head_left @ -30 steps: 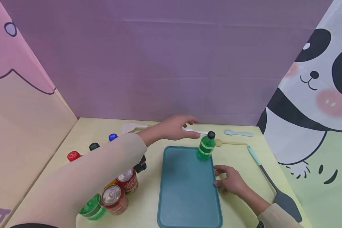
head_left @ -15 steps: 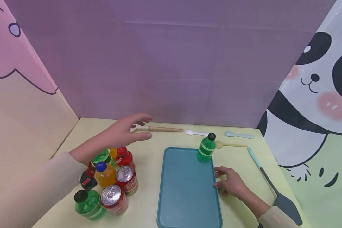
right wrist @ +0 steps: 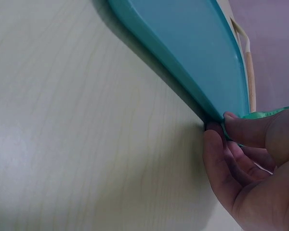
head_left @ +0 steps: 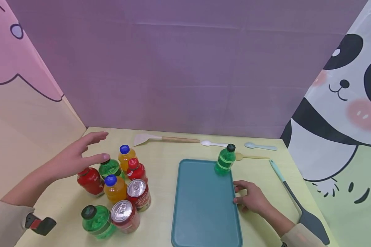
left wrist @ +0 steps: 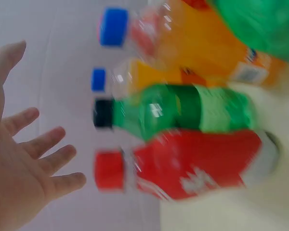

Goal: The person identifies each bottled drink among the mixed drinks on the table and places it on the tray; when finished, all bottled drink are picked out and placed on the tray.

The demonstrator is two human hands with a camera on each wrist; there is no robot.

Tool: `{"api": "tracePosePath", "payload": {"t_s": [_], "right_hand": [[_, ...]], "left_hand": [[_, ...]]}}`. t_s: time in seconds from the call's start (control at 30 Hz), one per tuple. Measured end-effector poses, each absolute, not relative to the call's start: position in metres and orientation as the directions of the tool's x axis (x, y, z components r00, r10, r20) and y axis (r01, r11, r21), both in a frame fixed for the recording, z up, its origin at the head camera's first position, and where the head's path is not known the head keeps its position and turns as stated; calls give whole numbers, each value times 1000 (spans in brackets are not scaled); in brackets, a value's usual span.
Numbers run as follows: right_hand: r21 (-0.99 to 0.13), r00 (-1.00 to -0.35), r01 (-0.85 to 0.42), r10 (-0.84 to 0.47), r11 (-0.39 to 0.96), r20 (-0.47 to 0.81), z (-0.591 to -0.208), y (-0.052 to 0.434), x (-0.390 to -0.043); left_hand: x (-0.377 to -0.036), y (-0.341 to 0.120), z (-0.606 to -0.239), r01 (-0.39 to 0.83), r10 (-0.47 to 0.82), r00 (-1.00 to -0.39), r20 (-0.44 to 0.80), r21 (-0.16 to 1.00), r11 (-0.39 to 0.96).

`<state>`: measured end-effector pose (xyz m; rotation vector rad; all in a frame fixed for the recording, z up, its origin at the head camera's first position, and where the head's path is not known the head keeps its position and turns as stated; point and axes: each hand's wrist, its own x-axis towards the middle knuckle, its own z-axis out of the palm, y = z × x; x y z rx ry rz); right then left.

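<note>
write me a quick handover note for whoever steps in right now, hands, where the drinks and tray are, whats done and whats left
Left hand: open, fingers spread, over the cluster of drinks on the left of the table, holding nothing.
Right hand: grips the right rim of the teal tray, thumb on top.
Done: one green bottle stands upright in the tray's far right corner.
Left on the table: red bottle, green bottle under the left hand, two orange bottles, another red bottle, a near green bottle, and two cans.
Spoons and spatulas lie along the far and right edges, untouched.
</note>
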<state>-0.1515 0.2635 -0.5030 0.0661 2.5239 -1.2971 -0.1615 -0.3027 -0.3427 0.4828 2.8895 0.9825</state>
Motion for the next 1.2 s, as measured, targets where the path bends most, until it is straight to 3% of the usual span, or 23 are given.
{"api": "tracePosePath", "payload": {"t_s": [0.3, 0.63, 0.83, 1.2], "right_hand": [[-778, -954, 178, -87, 602, -286, -502, 264, -150], [-781, -955, 182, -82, 598, -286, -503, 263, -150], [-775, -955, 172, -89, 608, -282, -503, 263, -151], [-777, -956, 177, -83, 604, -282, -504, 263, -151]], "left_hand": [[-149, -343, -378, 191, 278, -960, -36, 644, 741], [-140, -359, -407, 102, 274, -951, -141, 696, 711], [-138, -361, -414, 109, 258, -959, -113, 695, 710], [-135, -361, -426, 44, 115, -992, -61, 675, 736]]}}
